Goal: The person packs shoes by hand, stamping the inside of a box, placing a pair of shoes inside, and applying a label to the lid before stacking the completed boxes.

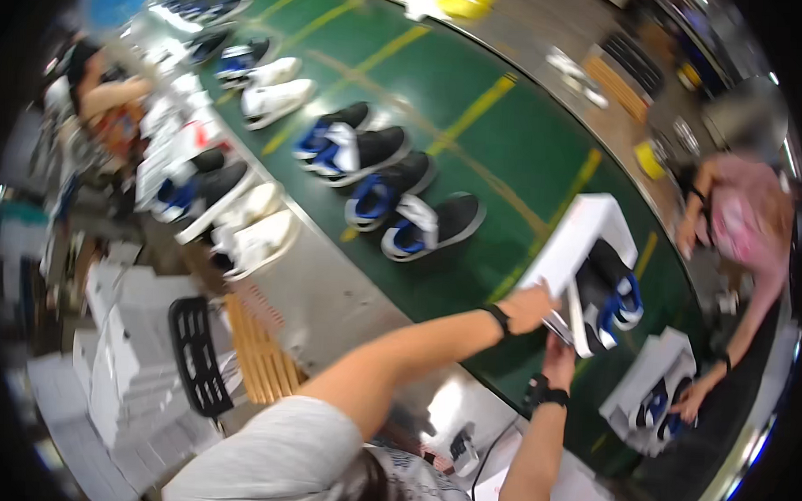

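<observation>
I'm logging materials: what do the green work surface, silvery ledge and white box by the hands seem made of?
Green work surface: smooth rubber or plastic, perhaps, showing soft glare. Silvery ledge: probably shiny metal, given bright reflections. White box: likely matte cardboard, with flat, thin panels.

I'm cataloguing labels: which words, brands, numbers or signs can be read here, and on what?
None can be read.
Red print on the metal ledge: too blurred.
Dark print on the grey shirt: too blurred.
White box by the left hand: no lettering can be made out.
</observation>
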The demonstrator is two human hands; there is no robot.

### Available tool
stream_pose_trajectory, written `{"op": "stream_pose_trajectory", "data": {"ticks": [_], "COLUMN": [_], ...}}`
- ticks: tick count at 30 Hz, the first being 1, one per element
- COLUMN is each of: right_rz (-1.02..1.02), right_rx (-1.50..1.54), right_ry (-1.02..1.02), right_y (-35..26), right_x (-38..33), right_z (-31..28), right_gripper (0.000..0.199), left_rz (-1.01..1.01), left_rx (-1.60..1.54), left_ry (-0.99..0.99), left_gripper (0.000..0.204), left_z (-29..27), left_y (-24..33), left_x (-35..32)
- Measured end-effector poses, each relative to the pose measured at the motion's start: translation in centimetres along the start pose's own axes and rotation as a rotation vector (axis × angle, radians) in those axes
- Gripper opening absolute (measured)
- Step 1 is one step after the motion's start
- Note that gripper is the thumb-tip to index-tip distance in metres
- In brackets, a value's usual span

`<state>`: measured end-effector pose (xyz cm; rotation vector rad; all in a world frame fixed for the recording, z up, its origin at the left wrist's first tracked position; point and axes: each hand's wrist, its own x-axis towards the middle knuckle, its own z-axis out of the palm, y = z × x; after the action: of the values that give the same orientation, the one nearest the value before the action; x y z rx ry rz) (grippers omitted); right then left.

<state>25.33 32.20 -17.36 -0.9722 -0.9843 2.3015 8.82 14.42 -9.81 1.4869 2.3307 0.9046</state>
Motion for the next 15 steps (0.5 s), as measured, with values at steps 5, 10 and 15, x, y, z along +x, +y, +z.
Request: {"op": "stream_pose_trajectory", "data": {"ticks": [5,10,15], "right_rz": [0.222,0.225,0.48], "right_rx": [-0.038,-0.216,-0.194], "right_ry": [-0.056,-0.055,-0.234], "right_y": [0.0,-0.2,3.8], "right_x": [-2.7,-12.3,-16.7], "right_z": [4.6,10.0,10.2], "right_gripper": [0.035,0.02,0.02], "left_rz": [-0.218,-0.179,-0.174], "left_rx": [-0.166,-0.255,-0.531], "left_ry": [-0.139,0.192,0.397], "left_gripper": [0.076,0.082,0.034], "left_z": [-0.3,0.3,-1.2], "left_y": [0.2,4.5,8.3], "left_x": [-1.8,-9.0,-24.3]}}
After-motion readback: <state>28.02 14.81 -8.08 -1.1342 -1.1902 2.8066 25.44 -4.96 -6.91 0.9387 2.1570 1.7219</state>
